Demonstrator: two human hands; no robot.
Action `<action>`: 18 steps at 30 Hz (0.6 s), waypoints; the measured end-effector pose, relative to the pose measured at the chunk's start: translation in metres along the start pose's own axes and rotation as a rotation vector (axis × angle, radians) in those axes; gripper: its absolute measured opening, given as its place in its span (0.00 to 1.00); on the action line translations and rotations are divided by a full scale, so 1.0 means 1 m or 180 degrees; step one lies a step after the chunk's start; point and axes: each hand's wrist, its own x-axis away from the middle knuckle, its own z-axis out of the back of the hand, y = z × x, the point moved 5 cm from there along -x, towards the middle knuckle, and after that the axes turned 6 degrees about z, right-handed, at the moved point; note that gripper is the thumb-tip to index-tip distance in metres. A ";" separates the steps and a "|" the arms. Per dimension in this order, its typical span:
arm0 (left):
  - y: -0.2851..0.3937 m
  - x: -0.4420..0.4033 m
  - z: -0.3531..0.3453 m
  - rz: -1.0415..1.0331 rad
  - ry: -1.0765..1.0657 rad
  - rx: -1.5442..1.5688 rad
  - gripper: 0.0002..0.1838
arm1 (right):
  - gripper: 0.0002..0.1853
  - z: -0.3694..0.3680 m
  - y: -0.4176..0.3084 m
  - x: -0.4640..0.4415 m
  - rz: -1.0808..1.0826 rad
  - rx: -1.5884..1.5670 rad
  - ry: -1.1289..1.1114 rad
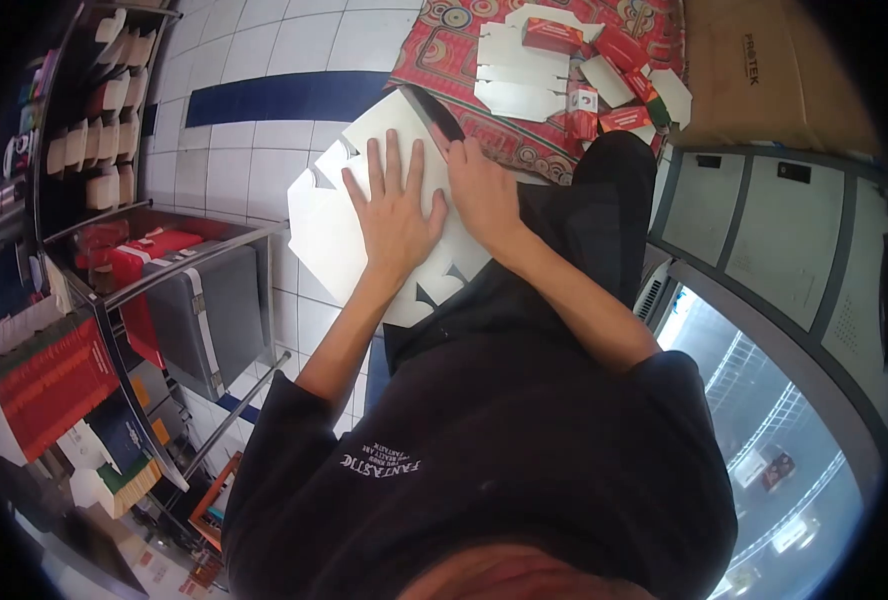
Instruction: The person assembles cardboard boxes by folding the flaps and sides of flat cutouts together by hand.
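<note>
A flat white cardboard box blank [336, 228] with cut notches and flaps lies across my lap, plain side up. My left hand [396, 212] presses flat on its middle, fingers spread. At the blank's right edge, my right hand [484, 195] is closed, its fingers curled over the border. A dark strip [434, 112] runs along that edge from the far corner to my right fingertips. It looks like a turned-up flap with a dark outer face. The undersides of my right fingers are hidden.
Ahead, a red patterned mat [524, 150] holds another white blank [514, 75] and several small red boxes [582, 110]. On the left stands a metal rack [179, 270] with a grey case. To the right are a big brown carton [774, 80], grey lockers [784, 215] and a lit glass-fronted cabinet [764, 430].
</note>
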 end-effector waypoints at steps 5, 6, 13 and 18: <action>-0.006 -0.004 -0.001 -0.0042 0.0107 0.0359 0.43 | 0.12 0.009 0.032 -0.001 -0.0260 -0.0963 0.0093; -0.012 -0.006 0.000 -0.0062 0.0139 0.0702 0.43 | 0.12 0.011 0.046 -0.002 -0.0268 -0.0946 0.0141; 0.008 0.031 0.022 0.0020 -0.0136 0.0240 0.40 | 0.24 0.018 0.140 0.008 -0.0505 -0.2539 -0.0155; 0.024 0.033 0.007 -0.0032 -0.0248 0.0108 0.40 | 0.22 0.087 0.126 0.007 -0.1548 -0.3743 -0.0762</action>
